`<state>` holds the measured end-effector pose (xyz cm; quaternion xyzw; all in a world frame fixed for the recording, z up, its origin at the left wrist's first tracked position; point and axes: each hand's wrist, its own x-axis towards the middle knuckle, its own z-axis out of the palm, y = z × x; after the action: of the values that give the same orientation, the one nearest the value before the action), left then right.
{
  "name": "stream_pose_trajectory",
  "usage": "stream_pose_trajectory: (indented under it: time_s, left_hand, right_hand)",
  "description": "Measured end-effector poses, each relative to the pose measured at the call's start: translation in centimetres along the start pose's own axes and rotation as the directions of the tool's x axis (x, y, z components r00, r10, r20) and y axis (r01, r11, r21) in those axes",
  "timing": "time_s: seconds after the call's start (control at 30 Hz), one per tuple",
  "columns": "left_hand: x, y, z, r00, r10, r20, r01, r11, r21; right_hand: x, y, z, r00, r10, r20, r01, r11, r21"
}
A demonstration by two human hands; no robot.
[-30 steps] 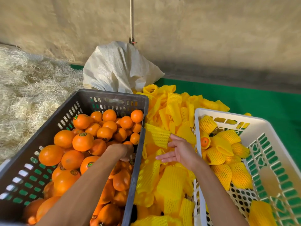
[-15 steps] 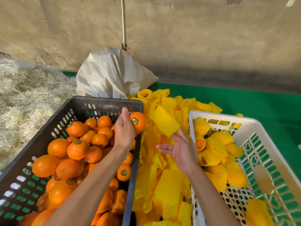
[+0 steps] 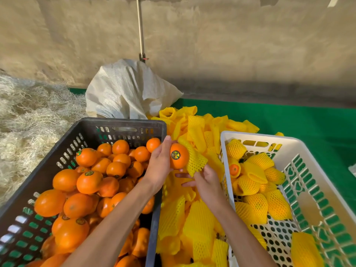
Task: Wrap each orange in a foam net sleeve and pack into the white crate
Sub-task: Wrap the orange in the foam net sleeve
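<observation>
My left hand (image 3: 159, 166) holds an orange (image 3: 179, 156) with a round sticker, above the gap between the two crates. A yellow foam net sleeve (image 3: 193, 158) lies against the orange's right side, and my right hand (image 3: 206, 182) grips the sleeve's lower end. The black crate (image 3: 123, 125) on the left is full of bare oranges (image 3: 89, 182). On the right stands the white crate (image 3: 256, 136), with several wrapped oranges (image 3: 258, 207) in its near-left part. A heap of loose yellow sleeves (image 3: 198, 222) fills the space between the crates.
A white woven sack (image 3: 127, 89) sits behind the black crate against the wall. Straw (image 3: 32, 116) covers the ground at the left. A green mat (image 3: 300, 122) runs under and behind the white crate. A thin pole (image 3: 140, 27) stands against the wall.
My left hand lifted an orange out of the black crate and carried it right. My right hand picked a sleeve from the heap and brought it against the orange.
</observation>
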<state>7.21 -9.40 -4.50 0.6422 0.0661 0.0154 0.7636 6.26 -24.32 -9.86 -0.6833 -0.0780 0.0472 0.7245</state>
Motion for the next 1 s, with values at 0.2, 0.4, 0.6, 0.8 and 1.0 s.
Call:
stream_pose_trajectory:
  time_s: [0.2, 0.4, 0.6, 0.8, 1.0]
  left_hand:
    - [0.4, 0.1, 0.4, 0.999, -0.03, 0.045, 0.023, 0.989, 0.148]
    - [0.5, 0.0, -0.5, 0.951, -0.068, 0.302, -0.008, 0.97, 0.244]
    - [0.8, 0.5, -1.4, 0.941, -0.128, 0.314, 0.086, 0.986, 0.145]
    - [0.5, -0.4, -0.7, 0.989, -0.044, 0.14, 0.055, 0.996, -0.074]
    - [0.9, 0.0, -1.6, 0.994, -0.096, 0.049, 0.107, 0.915, -0.39]
  right_hand:
    - [-0.3, 0.0, 0.0, 0.999, -0.017, 0.03, 0.017, 1.0, 0.02]
    - [-0.2, 0.0, -1.1, 0.981, 0.166, 0.099, -0.189, 0.927, 0.324]
    - [-0.1, -0.4, -1.8, 0.962, 0.121, 0.244, -0.236, 0.819, 0.524]
    - [0.5, -0.7, -3.0, 0.936, 0.183, 0.299, -0.331, 0.742, 0.583]
    - [0.1, -0.6, -2.8, 0.928, 0.269, 0.258, -0.363, 0.808, 0.464]
